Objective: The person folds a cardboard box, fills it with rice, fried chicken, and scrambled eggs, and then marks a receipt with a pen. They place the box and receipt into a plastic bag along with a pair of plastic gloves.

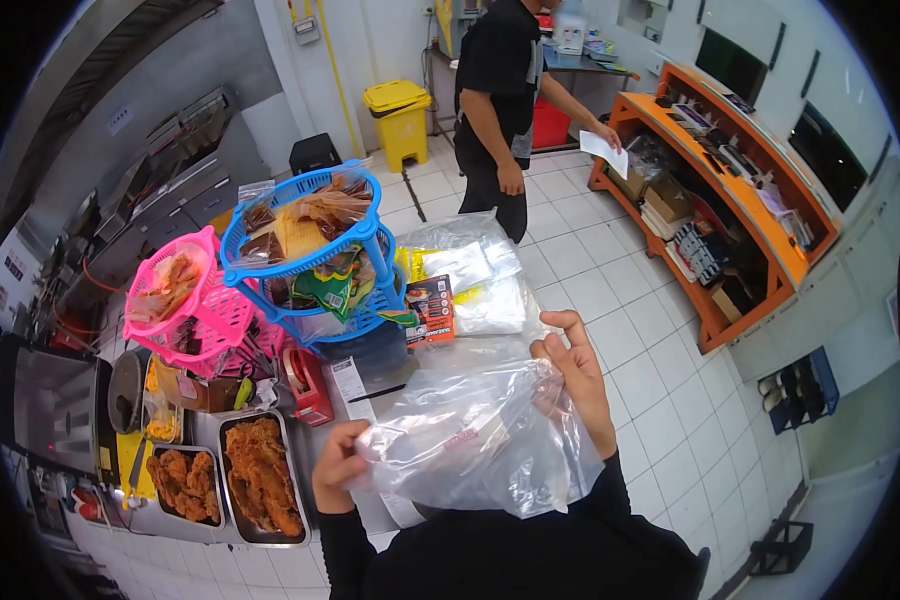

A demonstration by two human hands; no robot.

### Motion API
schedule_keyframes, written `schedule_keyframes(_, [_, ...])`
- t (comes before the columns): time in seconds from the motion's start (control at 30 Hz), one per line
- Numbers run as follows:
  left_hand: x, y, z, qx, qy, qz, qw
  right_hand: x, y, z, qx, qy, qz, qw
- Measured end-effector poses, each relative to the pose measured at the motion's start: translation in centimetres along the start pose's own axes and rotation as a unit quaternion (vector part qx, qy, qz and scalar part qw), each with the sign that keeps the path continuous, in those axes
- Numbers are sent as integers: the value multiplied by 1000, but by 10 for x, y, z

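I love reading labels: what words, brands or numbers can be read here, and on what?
None can be read.
Orange-and-black packet: print blurred.
Clear plastic bag in left hand and right hand: red marks too faint.
White paper slip: too small.

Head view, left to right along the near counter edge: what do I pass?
Dark fried chicken pieces → bigger fried chicken heap → left hand → clear plastic bag → right hand → tiled floor.

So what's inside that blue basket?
In the blue basket, clear bags of brownish snacks fill the top tier; green and yellow packets sit lower. Its lattice wall hides the rest.
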State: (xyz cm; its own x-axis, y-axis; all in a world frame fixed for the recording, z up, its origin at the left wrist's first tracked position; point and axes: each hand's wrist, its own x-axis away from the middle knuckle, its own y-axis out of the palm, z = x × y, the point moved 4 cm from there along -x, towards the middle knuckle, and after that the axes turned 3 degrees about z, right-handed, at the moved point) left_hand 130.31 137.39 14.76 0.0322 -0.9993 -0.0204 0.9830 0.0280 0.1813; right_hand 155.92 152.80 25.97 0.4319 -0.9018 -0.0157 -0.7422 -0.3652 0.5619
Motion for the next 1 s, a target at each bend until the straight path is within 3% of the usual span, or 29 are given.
schedule_keyframes(0.03, [1, 7, 7, 214, 105, -4, 971, -1, -8, 4, 4, -9, 22, 1000])
schedule_keyframes(0.07, [5, 10, 12, 416, 202, -6, 887, 1, -11, 4, 5, -13, 26, 1000])
schedule_keyframes(0.1, [5, 13, 8, 416, 200, -11, 887, 4, -14, 5, -31, -14, 57, 998])
schedule_keyframes(0.2, [-2, 30, -10, 637, 13, -130, 759, 6, -34, 16, -67, -41, 98, 992])
schedule_keyframes(0.27, [-8, 50, 0, 618, 7, -122, 776, 6, -56, 26, -53, -72, 211, 973])
schedule_keyframes(0.33, [-20, 107, 2, 586, -3, -100, 804, 8, -75, 32, -70, -82, 221, 969])
schedule_keyframes(0.53, [-6, 91, 42, 494, -55, -46, 866, 42, -109, 16, 41, -116, 270, 955])
schedule_keyframes(0.57, [-9, 81, 25, 493, -60, -58, 866, 44, -114, 17, 47, -125, 224, 965])
schedule_keyframes(0.6, [-10, 52, -10, 340, -59, 30, 938, 47, -117, 16, 56, -132, 179, 973])
schedule_keyframes(0.63, [-13, 34, -22, 177, -55, 115, 976, 51, -119, 11, 61, -138, 189, 970])
schedule_keyframes(0.67, [-15, 28, -33, 182, -60, 105, 976, 51, -115, 8, 85, -104, 152, 979])
schedule_keyframes(0.73, [-18, 18, -36, 43, -60, 190, 979, 48, -118, 12, 111, -72, 127, 983])
schedule_keyframes(0.77, [-18, 17, -29, -18, -7, 197, 980, 41, -128, 18, 241, -92, 180, 949])
schedule_keyframes(0.8, [-20, 22, -32, -17, -9, 189, 982, 38, -136, 24, 367, -108, 228, 895])
schedule_keyframes(0.83, [-18, 21, -36, -53, -10, 290, 955, 39, -119, 21, 520, -215, 234, 792])
schedule_keyframes(0.87, [-14, 21, -37, -89, -8, 391, 916, 38, -94, 23, 651, -313, 226, 654])
schedule_keyframes(0.93, [-20, 32, -25, -45, -9, 388, 921, 36, -46, 46, 572, -255, 135, 768])
schedule_keyframes(1.0, [-30, 33, -35, -76, -40, 229, 970, 46, 15, 63, 438, -97, 24, 893])
